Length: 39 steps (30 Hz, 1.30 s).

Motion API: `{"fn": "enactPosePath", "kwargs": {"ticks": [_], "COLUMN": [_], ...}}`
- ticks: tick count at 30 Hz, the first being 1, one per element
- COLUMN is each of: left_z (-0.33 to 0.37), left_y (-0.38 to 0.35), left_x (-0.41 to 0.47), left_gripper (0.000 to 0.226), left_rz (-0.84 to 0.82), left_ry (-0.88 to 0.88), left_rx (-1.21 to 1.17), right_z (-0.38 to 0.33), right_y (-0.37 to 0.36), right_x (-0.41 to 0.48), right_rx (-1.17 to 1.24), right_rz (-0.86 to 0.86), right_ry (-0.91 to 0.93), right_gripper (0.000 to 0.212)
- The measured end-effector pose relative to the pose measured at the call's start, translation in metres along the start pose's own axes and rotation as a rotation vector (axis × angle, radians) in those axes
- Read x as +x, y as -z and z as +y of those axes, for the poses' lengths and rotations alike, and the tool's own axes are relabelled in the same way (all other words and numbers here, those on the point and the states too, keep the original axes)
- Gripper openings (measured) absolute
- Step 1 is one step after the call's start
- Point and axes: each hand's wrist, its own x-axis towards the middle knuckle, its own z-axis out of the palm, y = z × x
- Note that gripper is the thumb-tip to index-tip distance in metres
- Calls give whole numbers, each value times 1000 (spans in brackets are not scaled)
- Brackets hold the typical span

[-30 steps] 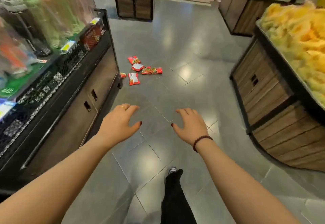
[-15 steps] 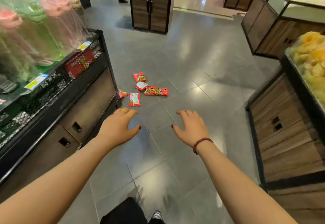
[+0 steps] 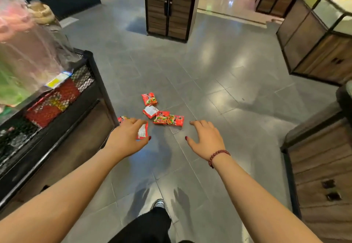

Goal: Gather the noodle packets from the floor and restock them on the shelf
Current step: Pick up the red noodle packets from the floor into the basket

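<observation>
Several red noodle packets lie scattered on the grey tiled floor: one farthest away (image 3: 149, 99), one showing its white back (image 3: 151, 111), a pair side by side (image 3: 169, 120), one partly behind my left hand (image 3: 142, 131) and one by the shelf base (image 3: 122, 119). My left hand (image 3: 126, 138) is stretched out with fingers apart, holding nothing, high above the floor and overlapping the nearest packet in view. My right hand (image 3: 206, 139), with a bead bracelet, is also spread and empty, just right of the pair. The black mesh-fronted shelf (image 3: 83, 75) on the left holds more red packets (image 3: 53, 105).
Wooden display stands rise at the right (image 3: 322, 166) and far right (image 3: 312, 38). A dark cabinet (image 3: 169, 8) stands ahead in the aisle. Bagged goods (image 3: 24, 48) sit on top of the left shelf. My leg and shoe (image 3: 158, 204) are below.
I have walked forward; the packets now lie much closer, just under my outstretched hands. Both hands stay spread and empty.
</observation>
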Motion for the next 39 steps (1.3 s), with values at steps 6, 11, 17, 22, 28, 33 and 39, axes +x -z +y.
{"fn": "enactPosePath", "kwargs": {"ticks": [6, 11, 17, 22, 28, 33, 39], "left_z": [-5, -22, -45, -57, -97, -146, -205], "left_y": [12, -3, -32, -47, -113, -229, -410], "left_x": [119, 214, 349, 462, 560, 598, 614], "left_gripper": [58, 57, 56, 57, 64, 68, 79], "left_rz": [-25, -29, -29, -83, -101, -149, -262], "left_ry": [40, 104, 233, 370, 510, 659, 778], "left_rx": [-22, -51, -102, -139, -247, -368, -506], "right_z": [30, 64, 110, 145, 186, 225, 278], "right_y": [3, -14, -48, -69, -130, -233, -398], "right_x": [113, 224, 392, 513, 603, 642, 658], "right_rx": [60, 83, 97, 103, 234, 248, 318], "right_rz": [-23, -96, -216, -359, -460, -524, -637], "right_ry": [-3, 16, 75, 101, -17, -104, -187], "right_gripper": [52, 52, 47, 52, 58, 62, 62]}}
